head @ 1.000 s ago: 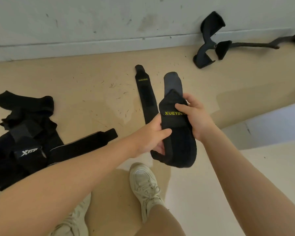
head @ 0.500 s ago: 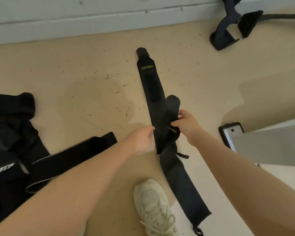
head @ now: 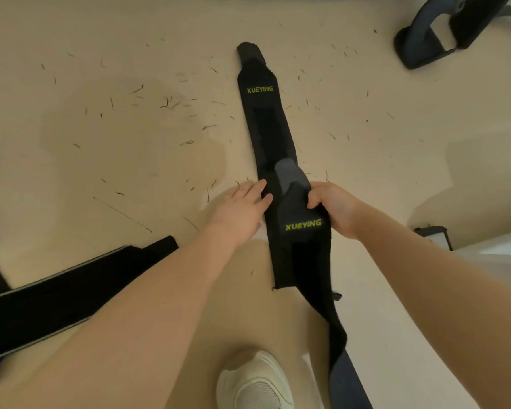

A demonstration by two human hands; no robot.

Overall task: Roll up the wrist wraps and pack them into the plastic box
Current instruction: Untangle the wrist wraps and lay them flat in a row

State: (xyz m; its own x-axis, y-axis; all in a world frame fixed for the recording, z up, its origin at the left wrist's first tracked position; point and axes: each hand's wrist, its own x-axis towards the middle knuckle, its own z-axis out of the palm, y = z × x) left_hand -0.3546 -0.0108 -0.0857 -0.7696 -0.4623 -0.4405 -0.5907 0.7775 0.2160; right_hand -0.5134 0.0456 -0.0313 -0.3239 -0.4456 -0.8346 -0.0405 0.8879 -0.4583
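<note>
Trailing black wrap (head: 307,261), yellow XUEYING lettering

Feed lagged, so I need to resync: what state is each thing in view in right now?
Floor wrist wrap: unrolled, flat on floor.
Held wrist wrap: unrolled, top gripped, tail trailing down.
Right hand: grips held wrist wrap.
Left hand: fingers straight, touching floor wrist wrap.
Black belt: lying flat.
Shoe: on floor.

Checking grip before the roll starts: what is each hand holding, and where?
Right hand grips the upper black fabric wrist wrap near its grey tab end, above the yellow lettering. Left hand holds nothing.
</note>
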